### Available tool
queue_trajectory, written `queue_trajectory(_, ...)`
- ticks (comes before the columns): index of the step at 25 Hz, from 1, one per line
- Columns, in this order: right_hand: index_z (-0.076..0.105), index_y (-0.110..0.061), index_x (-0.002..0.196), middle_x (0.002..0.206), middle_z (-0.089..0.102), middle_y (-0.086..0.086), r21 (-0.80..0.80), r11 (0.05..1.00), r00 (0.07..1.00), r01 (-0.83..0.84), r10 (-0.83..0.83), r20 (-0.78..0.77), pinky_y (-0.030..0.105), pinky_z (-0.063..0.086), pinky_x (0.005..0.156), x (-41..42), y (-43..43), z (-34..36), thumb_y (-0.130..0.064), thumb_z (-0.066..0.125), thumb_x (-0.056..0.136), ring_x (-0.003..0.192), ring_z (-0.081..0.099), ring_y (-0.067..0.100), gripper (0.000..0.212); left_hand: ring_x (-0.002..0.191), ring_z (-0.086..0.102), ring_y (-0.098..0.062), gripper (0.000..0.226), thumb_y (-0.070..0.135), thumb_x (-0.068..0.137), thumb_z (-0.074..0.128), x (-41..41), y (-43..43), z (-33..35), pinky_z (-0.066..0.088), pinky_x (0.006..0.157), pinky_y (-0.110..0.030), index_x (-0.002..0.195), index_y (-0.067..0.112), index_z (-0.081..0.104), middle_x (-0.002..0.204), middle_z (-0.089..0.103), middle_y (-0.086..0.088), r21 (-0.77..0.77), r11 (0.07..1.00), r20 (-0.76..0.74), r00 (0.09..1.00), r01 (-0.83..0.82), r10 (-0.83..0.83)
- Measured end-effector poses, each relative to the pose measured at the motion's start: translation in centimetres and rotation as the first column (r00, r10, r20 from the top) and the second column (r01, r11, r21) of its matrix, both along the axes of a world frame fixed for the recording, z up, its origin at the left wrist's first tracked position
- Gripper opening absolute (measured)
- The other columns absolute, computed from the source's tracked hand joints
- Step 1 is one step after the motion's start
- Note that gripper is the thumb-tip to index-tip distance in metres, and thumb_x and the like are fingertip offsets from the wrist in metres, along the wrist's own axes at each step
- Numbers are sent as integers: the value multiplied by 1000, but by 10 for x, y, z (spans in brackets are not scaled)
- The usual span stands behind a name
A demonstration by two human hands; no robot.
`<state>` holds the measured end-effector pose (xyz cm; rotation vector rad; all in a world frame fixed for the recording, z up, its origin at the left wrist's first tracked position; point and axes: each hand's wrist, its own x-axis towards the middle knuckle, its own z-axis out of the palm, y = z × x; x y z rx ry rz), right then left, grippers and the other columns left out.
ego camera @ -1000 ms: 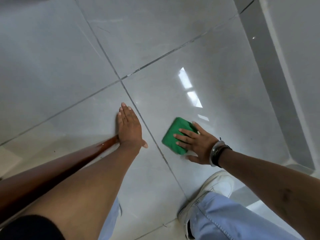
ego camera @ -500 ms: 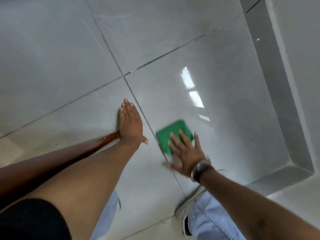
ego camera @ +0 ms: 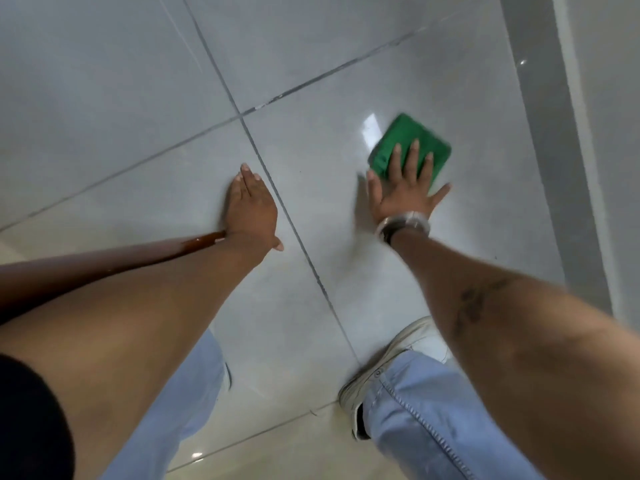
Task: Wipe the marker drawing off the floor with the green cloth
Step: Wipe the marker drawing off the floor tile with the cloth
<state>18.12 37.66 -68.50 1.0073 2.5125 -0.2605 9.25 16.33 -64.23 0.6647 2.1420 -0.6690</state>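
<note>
A folded green cloth point(ego camera: 401, 140) lies flat on the glossy grey floor tile point(ego camera: 346, 237), slightly blurred. My right hand point(ego camera: 405, 188) presses on its near half with fingers spread, palm down; a watch sits on the wrist. My left hand point(ego camera: 251, 209) rests flat on the neighbouring tile, left of the grout line, fingers together and holding nothing. No marker drawing shows on the visible floor; whatever is under the cloth is hidden.
A grey skirting and wall point(ego camera: 571, 150) run along the right side, close to the cloth. My white shoe point(ego camera: 398, 365) and blue jeans legs point(ego camera: 426, 410) are at the bottom. Dark grout lines point(ego camera: 294, 223) cross the tiles. A ceiling light reflection point(ego camera: 369, 124) lies beside the cloth.
My right hand has slid the green cloth away from the grout line, up and to the right toward the wall. My left hand has stayed planted on the floor.
</note>
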Motion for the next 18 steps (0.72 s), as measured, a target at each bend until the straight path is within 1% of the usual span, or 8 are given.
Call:
queue_trajectory(2,13,-25,151,163,3,4,-109,994,998,-9,16,68,75,9,107,55,-66,18,-60,16,92,148,0,32,69,147,6,-43,136,68,64,72,-1,5,6,5,121,-44,145,-17,3,154,3,-40,-15,1000,24,1000,17,-16)
queue_trajectory(5,24,-25,150,162,12,3,-283,880,911,-383,411,45,73,8,108,123,-155,36,-51,29,96,147,4,34,60,146,16,-41,106,41,79,73,-2,-1,14,9,121,-43,146,-15,12,155,10,-36,39,997,30,997,71,-73)
queue_trajectory(7,26,-28,149,161,16,0,-304,736,782,-606,620,-58,72,5,109,108,-130,26,-45,33,98,147,6,32,55,143,25,-40,76,20,89,61,2,-7,16,13,121,-43,145,-13,21,154,19,-34,165,980,-26,994,108,-106)
queue_trajectory(8,23,-29,150,161,15,0,-267,705,744,-657,663,-80,71,2,109,90,-109,20,-44,32,99,148,5,31,54,143,27,-38,68,15,90,56,8,-9,19,14,121,-43,144,-11,24,154,23,-32,231,967,-47,994,105,-97)
queue_trajectory(9,21,-29,150,162,14,0,-203,706,731,-678,678,-80,71,-1,109,67,-86,10,-44,31,99,148,5,31,54,142,28,-37,65,12,90,53,16,-9,21,14,121,-42,145,-9,26,154,25,-30,305,948,-71,995,85,-67)
queue_trajectory(13,16,-29,150,162,11,1,-12,884,884,-468,468,6,71,6,108,-47,-27,-4,-58,25,93,147,8,33,65,146,24,-29,66,7,85,48,33,3,32,13,123,-38,147,-2,26,157,25,-22,469,882,-77,993,-47,94)
queue_trajectory(16,16,-23,150,162,12,8,-1,892,892,-452,452,16,66,16,109,-52,-25,3,-32,45,92,145,14,38,66,146,24,-26,69,2,84,50,12,21,41,13,123,-36,148,0,24,157,27,-19,556,823,-80,979,-113,189)
queue_trajectory(18,24,-11,148,156,24,20,-16,844,844,-536,536,3,59,29,107,-16,-41,16,-17,43,93,137,31,45,58,143,31,-27,67,0,83,51,-4,27,54,16,121,-36,146,-1,28,152,36,-20,581,789,-66,954,-202,293)
